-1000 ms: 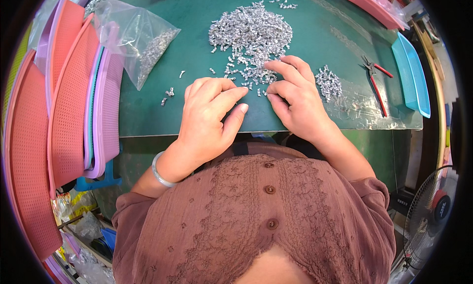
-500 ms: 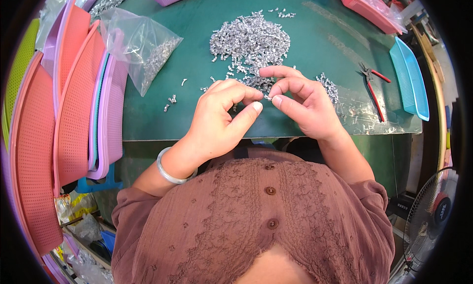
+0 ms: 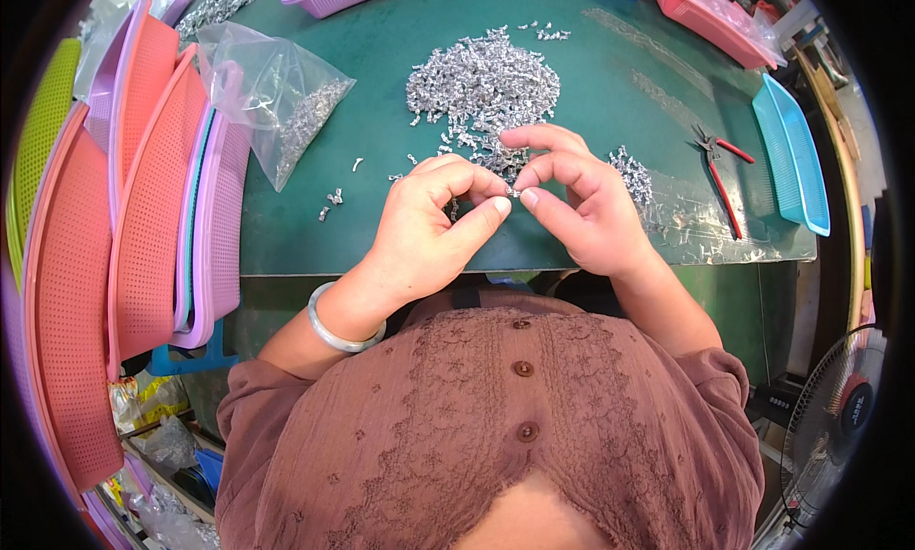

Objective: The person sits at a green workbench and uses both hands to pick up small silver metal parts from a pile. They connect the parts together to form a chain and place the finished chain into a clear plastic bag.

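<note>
Near the table's front edge, my left hand [image 3: 429, 216] and my right hand [image 3: 586, 202] meet fingertip to fingertip. Between them is a small silvery metal piece [image 3: 513, 193], pinched by thumb and forefinger of each hand; its exact shape is too small to tell. Just beyond my fingers lies a large pile of similar small metal pieces [image 3: 486, 78], its near end partly hidden by my hands. A smaller heap of metal pieces [image 3: 632, 175] sits right of my right hand. A few loose pieces [image 3: 332, 203] lie to the left.
Red-handled pliers [image 3: 724, 178] rest at the right, beside a blue plastic basket [image 3: 791, 154]. A clear bag [image 3: 276, 92] of metal pieces lies at the left, against stacked plastic baskets [image 3: 157, 207]. A pink basket [image 3: 715, 21] stands far right; a fan [image 3: 829, 417] is low at the right.
My right thumb and forefinger have come together at the small piece, closing on it by my left fingertips. The left hand has hardly moved.
</note>
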Available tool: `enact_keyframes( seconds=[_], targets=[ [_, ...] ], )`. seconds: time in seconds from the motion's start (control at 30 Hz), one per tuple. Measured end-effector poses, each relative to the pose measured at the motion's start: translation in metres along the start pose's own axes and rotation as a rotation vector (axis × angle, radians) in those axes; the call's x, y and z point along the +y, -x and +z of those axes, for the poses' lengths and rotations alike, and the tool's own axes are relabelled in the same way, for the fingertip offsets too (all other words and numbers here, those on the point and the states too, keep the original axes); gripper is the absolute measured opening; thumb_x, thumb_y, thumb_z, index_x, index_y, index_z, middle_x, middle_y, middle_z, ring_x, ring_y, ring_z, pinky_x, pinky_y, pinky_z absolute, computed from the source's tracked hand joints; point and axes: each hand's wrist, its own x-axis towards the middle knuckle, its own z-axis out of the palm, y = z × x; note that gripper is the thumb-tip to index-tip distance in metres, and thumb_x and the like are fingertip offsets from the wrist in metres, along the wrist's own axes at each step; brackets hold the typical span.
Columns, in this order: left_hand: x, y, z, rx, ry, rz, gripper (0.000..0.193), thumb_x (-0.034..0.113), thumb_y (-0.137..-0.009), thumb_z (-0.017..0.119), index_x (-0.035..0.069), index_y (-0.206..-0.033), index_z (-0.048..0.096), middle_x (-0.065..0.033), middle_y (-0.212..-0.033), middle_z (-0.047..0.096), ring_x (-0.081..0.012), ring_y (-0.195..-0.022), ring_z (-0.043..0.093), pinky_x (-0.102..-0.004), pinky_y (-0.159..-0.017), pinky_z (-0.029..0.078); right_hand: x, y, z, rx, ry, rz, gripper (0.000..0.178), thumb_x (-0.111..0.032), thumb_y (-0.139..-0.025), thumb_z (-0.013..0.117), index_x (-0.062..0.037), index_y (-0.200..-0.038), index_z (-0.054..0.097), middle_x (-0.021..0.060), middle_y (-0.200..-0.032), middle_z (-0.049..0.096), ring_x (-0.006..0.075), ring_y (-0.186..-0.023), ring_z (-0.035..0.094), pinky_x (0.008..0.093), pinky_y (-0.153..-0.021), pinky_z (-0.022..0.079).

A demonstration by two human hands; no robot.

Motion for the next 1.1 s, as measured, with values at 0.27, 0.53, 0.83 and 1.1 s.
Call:
enact_keyframes(
  seconds=[0.27,0.53,0.83,1.1],
  targets=[
    [-0.003,0.002,0.0,0.019,0.018,-0.01,0.004,0.004,-0.084,0.066,0.0,-0.084,0.065,-0.003,-0.079,0.06,-0.0097,-0.073,0.052,-0.0244,-0.064,0.041,-0.007,-0.003,0.007,0.117,0.401,-0.317,0.017,0.0,-0.073,0.069,-0.0054,-0.087,0.06,0.0124,-0.123,0.058,0.0359,-0.118,0.048,0.0458,-0.1,0.039],
    [-0.013,0.008,0.002,0.147,-0.052,0.142,0.006,-0.001,-0.081,0.068,0.0,-0.087,0.067,-0.0053,-0.083,0.063,-0.0129,-0.078,0.057,-0.0259,-0.069,0.044,-0.002,0.006,0.009,0.075,0.157,-0.099,0.015,-0.003,-0.076,0.071,-0.0053,-0.09,0.064,0.0109,-0.117,0.061,0.0304,-0.111,0.053,0.0397,-0.093,0.043],
    [-0.019,0.012,0.004,0.184,-0.087,0.24,0.013,-0.004,-0.077,0.07,0.0,-0.09,0.068,-0.0066,-0.086,0.065,-0.0155,-0.082,0.058,-0.0266,-0.072,0.045,-0.003,0.005,0.014,0.078,0.115,-0.127,0.011,-0.002,-0.078,0.07,-0.0051,-0.087,0.066,0.0106,-0.112,0.064,0.0291,-0.107,0.055,0.0383,-0.09,0.045],
    [-0.019,0.015,0.004,0.202,0.072,0.079,0.008,0.002,-0.081,0.069,0.002,-0.088,0.067,-0.0039,-0.084,0.065,-0.0128,-0.075,0.058,-0.026,-0.069,0.046,-0.002,0.002,0.013,0.096,0.265,-0.185,0.011,-0.001,-0.076,0.07,-0.0053,-0.086,0.065,0.0106,-0.114,0.062,0.0327,-0.11,0.052,0.0419,-0.094,0.043]
  ],
)
